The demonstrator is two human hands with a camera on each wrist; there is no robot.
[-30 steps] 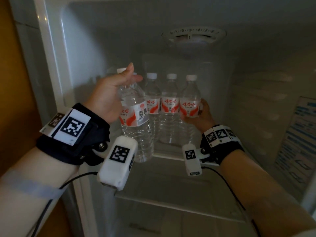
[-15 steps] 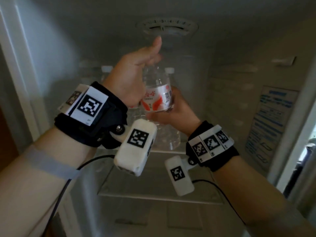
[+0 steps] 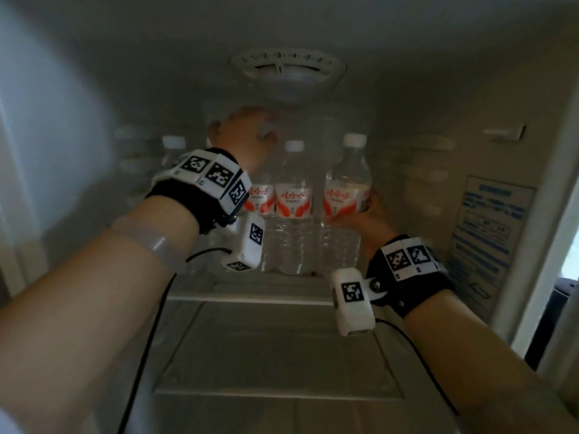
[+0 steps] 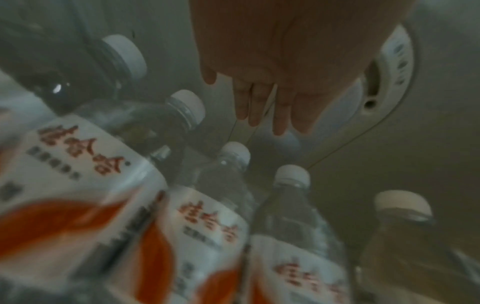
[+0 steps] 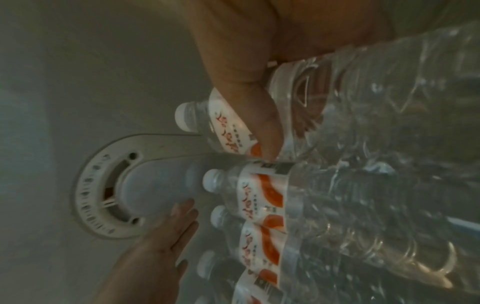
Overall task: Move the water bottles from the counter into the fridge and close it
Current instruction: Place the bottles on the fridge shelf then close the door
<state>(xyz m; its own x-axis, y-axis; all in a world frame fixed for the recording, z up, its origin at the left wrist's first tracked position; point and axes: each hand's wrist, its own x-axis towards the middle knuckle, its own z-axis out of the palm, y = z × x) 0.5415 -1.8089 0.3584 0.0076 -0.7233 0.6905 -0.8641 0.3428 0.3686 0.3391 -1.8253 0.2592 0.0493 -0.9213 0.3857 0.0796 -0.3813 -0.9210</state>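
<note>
Several clear water bottles (image 3: 293, 202) with red-and-white labels stand in a row on the fridge's upper shelf (image 3: 250, 297). My right hand (image 3: 369, 216) grips the rightmost bottle (image 3: 347, 186) at its label, from the right side. In the right wrist view the thumb of that hand (image 5: 249, 86) lies along this bottle (image 5: 376, 82). My left hand (image 3: 253, 130) hovers above the caps left of the middle. Its fingers (image 4: 272, 107) are straight and hold nothing. It partly hides one bottle in the row, and it also shows as a flat hand (image 5: 168, 232) in the right wrist view.
A round thermostat dial (image 3: 286, 68) sits on the fridge ceiling just above my left hand. A printed sticker (image 3: 488, 233) is on the right inner wall. Below the bottle shelf lies a lower shelf (image 3: 275, 349). The fridge stands open towards me.
My left hand let go of the bottle it carried and rose over the caps. My right hand now grips the rightmost bottle in the row, and my view has moved closer.
</note>
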